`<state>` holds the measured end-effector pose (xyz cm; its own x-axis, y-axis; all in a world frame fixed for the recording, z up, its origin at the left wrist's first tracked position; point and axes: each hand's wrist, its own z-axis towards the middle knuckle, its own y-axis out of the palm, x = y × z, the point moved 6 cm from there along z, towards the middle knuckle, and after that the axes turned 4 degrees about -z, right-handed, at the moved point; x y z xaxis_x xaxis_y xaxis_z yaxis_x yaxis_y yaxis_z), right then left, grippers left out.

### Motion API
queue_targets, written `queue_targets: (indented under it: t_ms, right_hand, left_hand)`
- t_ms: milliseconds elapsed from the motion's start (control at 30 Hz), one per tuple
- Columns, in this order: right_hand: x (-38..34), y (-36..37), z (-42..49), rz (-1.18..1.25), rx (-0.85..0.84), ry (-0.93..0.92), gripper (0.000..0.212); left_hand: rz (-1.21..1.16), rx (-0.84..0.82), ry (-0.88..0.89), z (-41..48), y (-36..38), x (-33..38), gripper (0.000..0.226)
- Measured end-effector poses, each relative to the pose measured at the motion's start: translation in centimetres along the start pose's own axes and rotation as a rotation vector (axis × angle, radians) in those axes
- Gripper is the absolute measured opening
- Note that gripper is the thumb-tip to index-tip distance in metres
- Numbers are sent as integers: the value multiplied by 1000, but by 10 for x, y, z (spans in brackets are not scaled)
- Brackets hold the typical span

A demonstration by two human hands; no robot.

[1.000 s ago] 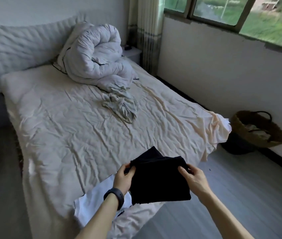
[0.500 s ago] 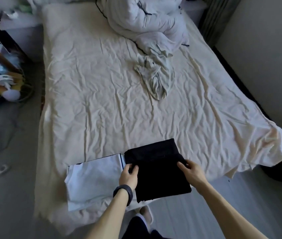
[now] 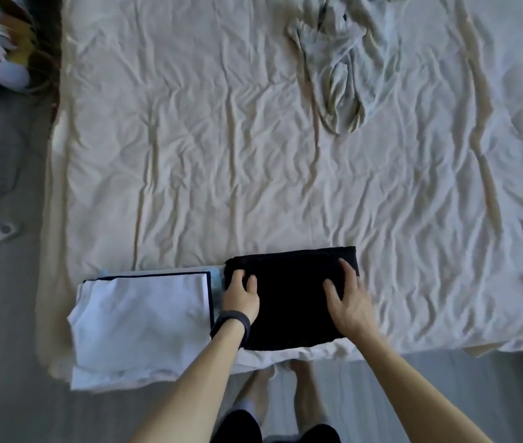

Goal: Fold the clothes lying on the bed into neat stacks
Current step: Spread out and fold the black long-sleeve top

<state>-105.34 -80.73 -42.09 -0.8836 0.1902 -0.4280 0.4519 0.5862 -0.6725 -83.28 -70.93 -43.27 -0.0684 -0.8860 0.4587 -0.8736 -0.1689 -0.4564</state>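
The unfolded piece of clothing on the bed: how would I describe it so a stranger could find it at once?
Find the bed with its wrinkled cream sheet. Toward its far right side lies a pale grey-green garment. Unlike the white garment and the black garment folded flat at the near edge, it is a crumpled, twisted heap.

Both forearms [image 3: 190, 388] are bare down to the lower edge of the view. A dark, smooth band [image 3: 231, 321] circles the wrist below the left hand [image 3: 241, 295]. A dark garment [image 3: 241, 426] covers the upper legs. Footwear on the feet [image 3: 305, 398] cannot be told.
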Motion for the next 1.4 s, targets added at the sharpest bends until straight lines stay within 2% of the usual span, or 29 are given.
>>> queue_targets:
  t_ms: [67,167,300,433,533,567,633,700,733,833,900,1033,1233,1400]
  right_hand:
    - [-5,5,-2,-35,45,-45,55]
    - [2,12,9,-42,85,-23,42]
    - [12,14,37,26,100,-5,42]
    - [18,23,52,3,151,30,46]
    - [20,26,51,9,181,23,47]
    - [20,27,50,10,172,23,47]
    - [20,27,48,14,155,15,47]
    - [16,22,41,-27,221,-52,47]
    - [11,17,34,-79,297,-115,47]
    - [2,20,11,-283,470,-335,52]
    - [6,37,9,-415,408,-464,55]
    - [34,64,37,-485,215,-431,63]
    - [45,81,47,-520,222,-406,65]
    - [30,72,36,-555,142,-330,64]
  left_hand:
    - [49,84,40,4,1,0,37]
    - [184,198,106,10,1,-1,25]
    - [299,275,116,31,7,0,30]
    - [320,310,119,49,19,-2,33]
    - [215,399,135,45,18,-3,33]
    - [205,494,232,36,14,-1,35]
    - [365,612,556,7,19,7,43]
    - [586,486,818,-14,43,11,57]
    - [664,394,863,-18,53,13,64]
    - [786,242,807,-7,66,10,73]
    - [815,189,746,7,69,3,74]
    - [868,151,698,28,74,-12,78]
    - [868,177,671,41,83,-24,81]
    - [903,121,624,32,79,-16,79]
